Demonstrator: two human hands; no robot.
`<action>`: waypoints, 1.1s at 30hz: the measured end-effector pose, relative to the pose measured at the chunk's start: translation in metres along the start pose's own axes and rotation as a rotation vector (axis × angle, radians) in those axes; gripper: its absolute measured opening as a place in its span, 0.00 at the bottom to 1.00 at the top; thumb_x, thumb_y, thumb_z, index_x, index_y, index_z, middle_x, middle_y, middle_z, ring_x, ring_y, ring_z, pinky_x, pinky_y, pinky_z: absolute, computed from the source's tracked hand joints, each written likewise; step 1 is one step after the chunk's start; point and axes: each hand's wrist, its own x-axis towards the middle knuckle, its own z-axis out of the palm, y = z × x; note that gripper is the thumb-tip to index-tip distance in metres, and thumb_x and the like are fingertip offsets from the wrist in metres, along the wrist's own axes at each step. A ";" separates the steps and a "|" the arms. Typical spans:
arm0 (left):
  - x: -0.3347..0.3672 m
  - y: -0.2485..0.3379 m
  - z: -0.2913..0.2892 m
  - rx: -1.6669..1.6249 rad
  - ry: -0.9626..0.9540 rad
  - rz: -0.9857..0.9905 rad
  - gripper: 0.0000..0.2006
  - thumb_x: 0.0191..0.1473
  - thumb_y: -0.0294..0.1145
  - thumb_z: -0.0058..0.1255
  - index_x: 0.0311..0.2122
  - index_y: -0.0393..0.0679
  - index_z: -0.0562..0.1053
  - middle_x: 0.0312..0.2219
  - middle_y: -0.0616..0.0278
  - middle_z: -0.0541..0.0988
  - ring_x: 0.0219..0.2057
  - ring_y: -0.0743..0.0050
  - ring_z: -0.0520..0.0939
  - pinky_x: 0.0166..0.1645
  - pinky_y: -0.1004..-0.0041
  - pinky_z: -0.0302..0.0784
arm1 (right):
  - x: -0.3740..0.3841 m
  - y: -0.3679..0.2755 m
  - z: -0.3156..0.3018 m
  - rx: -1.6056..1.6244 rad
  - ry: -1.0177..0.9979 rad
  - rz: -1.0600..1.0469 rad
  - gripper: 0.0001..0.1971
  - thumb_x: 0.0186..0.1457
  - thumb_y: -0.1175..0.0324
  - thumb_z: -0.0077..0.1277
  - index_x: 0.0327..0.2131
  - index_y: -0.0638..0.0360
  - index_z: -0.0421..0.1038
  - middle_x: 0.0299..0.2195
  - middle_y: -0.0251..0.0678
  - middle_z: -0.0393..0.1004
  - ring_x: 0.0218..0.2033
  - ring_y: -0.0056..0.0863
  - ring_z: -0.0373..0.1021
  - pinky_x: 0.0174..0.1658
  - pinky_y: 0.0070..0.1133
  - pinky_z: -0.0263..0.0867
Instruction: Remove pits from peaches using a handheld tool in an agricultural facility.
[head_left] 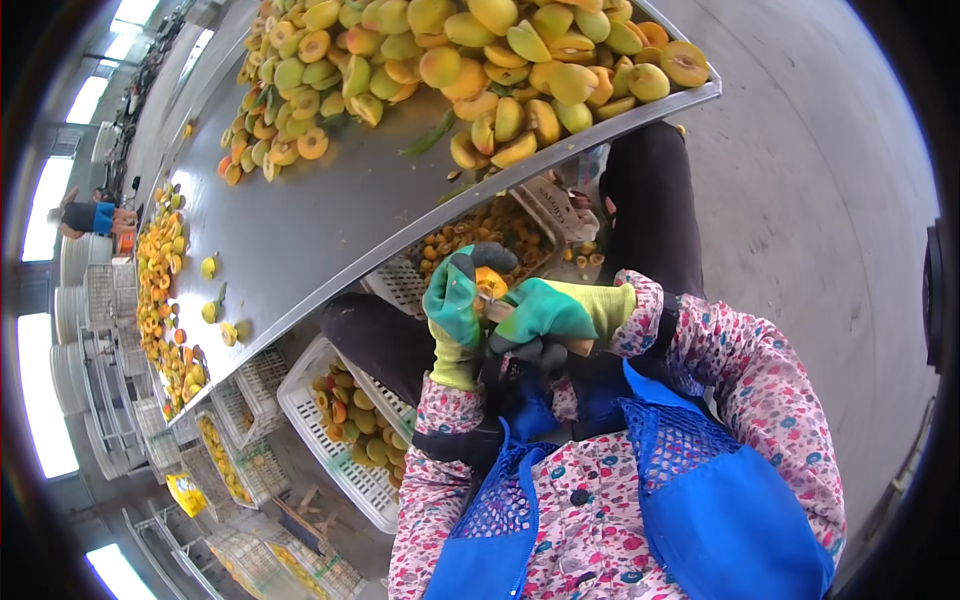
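Fruit [490,281] sat at the centre of the frame, pinched in the left hand [457,298]; the right hand [548,312] gripped a wooden handle [579,347]; the fruit looked light, soft, slippery where cut, best held gently by its skin.

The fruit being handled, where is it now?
The fruit is near the head view's centre, in the left gloved hand, just beside the right gloved hand.
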 end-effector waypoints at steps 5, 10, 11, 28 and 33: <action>-0.006 -0.032 -0.008 -0.023 0.263 0.027 0.21 0.58 0.43 0.40 0.47 0.34 0.66 0.40 0.53 0.74 0.36 0.69 0.76 0.40 0.75 0.73 | 0.019 0.008 0.013 0.253 -0.020 -0.186 0.18 0.56 0.51 0.45 0.23 0.55 0.64 0.15 0.21 0.58 0.12 0.11 0.53 0.16 0.13 0.50; -0.011 -0.023 -0.036 0.243 0.313 0.119 0.21 0.53 0.28 0.45 0.52 0.32 0.60 0.47 0.49 0.69 0.45 0.64 0.73 0.49 0.69 0.71 | -0.007 -0.029 0.031 0.141 -0.013 -0.129 0.18 0.56 0.50 0.45 0.28 0.56 0.66 0.19 0.25 0.64 0.15 0.12 0.57 0.15 0.11 0.52; -0.009 -0.009 -0.035 0.314 0.334 0.133 0.22 0.52 0.25 0.46 0.53 0.32 0.59 0.48 0.48 0.68 0.47 0.63 0.72 0.51 0.67 0.71 | -0.012 -0.034 0.024 0.083 0.067 -0.133 0.18 0.56 0.50 0.45 0.29 0.57 0.66 0.19 0.26 0.64 0.15 0.12 0.58 0.15 0.11 0.53; -0.039 0.040 -0.059 -0.685 0.766 -0.027 0.29 0.33 0.30 0.61 0.45 0.34 0.66 0.43 0.51 0.74 0.41 0.59 0.77 0.48 0.69 0.71 | 0.052 0.002 -0.038 0.184 0.591 -0.352 0.09 0.53 0.65 0.47 0.31 0.62 0.66 0.16 0.32 0.65 0.11 0.21 0.61 0.14 0.18 0.57; -0.038 0.037 -0.069 -0.345 0.584 0.198 0.22 0.59 0.43 0.36 0.48 0.33 0.66 0.43 0.53 0.73 0.41 0.66 0.75 0.45 0.70 0.74 | 0.051 -0.004 -0.031 0.052 0.640 -0.358 0.08 0.53 0.66 0.45 0.32 0.60 0.68 0.15 0.31 0.65 0.11 0.21 0.60 0.14 0.18 0.58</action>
